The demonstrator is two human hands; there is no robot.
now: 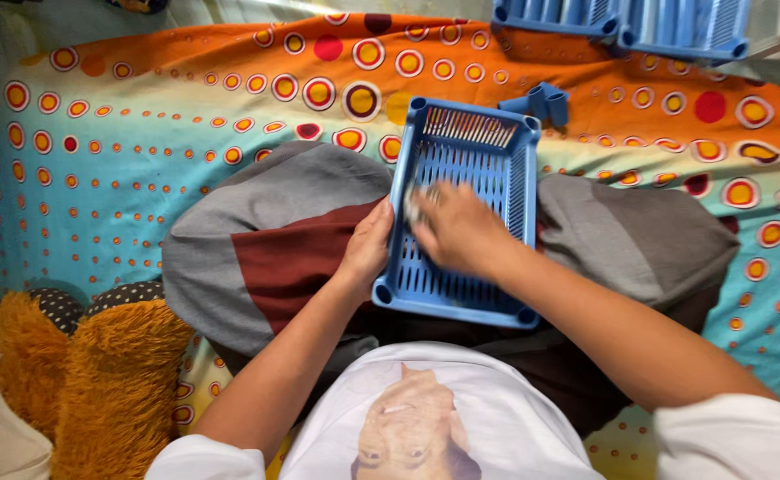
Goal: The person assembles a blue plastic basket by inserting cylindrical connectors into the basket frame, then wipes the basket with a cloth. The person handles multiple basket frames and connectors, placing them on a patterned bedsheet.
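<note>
Centre of frame: blue slotted plastic tray [474, 178] resting tilted across lap, on grey and maroon fabric [265, 240].
Left hand [368, 249] gripping tray's left long wall near lower corner, fingers wrapped over rim, steadying.
Right hand [461, 233] lying inside tray on slatted floor, motion-blurred; pressing on something small and pale [415, 206], possibly a cloth, identity not resolvable. Closure of right hand impossible to tell through blur.
Handling judgement: tray looking light, stiff and thin-walled; likely flexing slightly under pressure; smooth plastic, not fragile. Rims and round corner sockets offering best purchase.
Contents: holding nothing beyond right hand and pale item.
Upper right of frame: further blue slotted plastic trays [621, 22] lying at edge of bedding, interiors not visible.
Just above-right of lap tray: small blue plastic connector pieces [541, 102] sitting on dotted orange-and-teal bedspread [141, 133].
Lower left of frame: shaggy orange plush cushion [96, 382] lying beside knee.
</note>
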